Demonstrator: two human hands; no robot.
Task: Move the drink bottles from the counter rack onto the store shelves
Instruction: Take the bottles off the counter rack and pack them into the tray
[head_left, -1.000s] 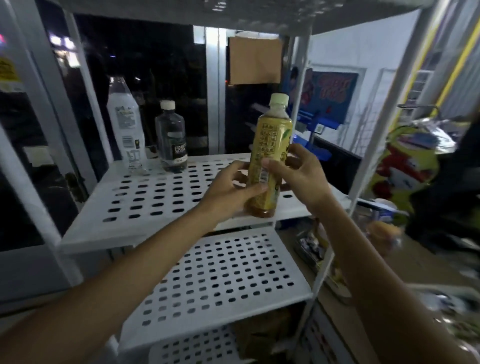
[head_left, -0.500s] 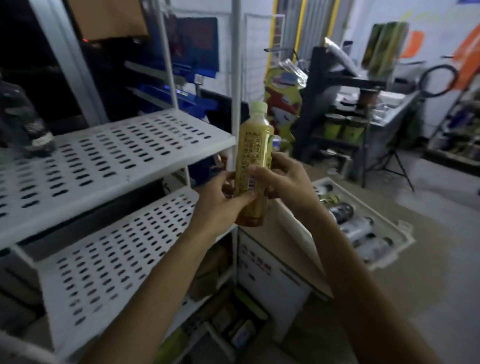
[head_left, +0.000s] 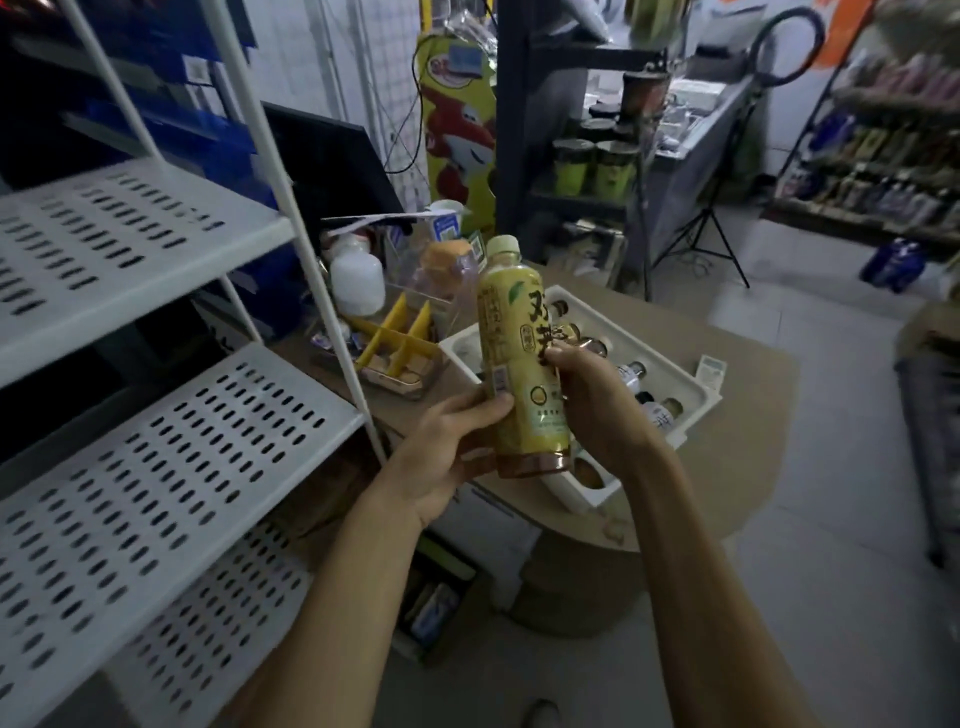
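Observation:
A yellow tea bottle (head_left: 517, 358) with a pale cap stands upright in the air over the counter, held between both hands. My left hand (head_left: 447, 457) grips its lower left side and my right hand (head_left: 597, 410) grips its right side. Behind the bottle, a white counter rack (head_left: 696, 387) lies on the brown counter with several bottles lying in it, partly hidden by my hands. The white perforated store shelves (head_left: 156, 452) stand at the left, their two visible tiers bare.
On the counter behind the rack are a clear organiser with yellow dividers (head_left: 400, 343), a white jug (head_left: 358, 280) and a dark monitor (head_left: 332, 161). A dark stand with jars (head_left: 592, 166) and stocked shelves (head_left: 883, 171) lie farther right.
The view has swung right, from the shelf to the counter and rack. The bottle stays in both hands and has turned so its front label shows.

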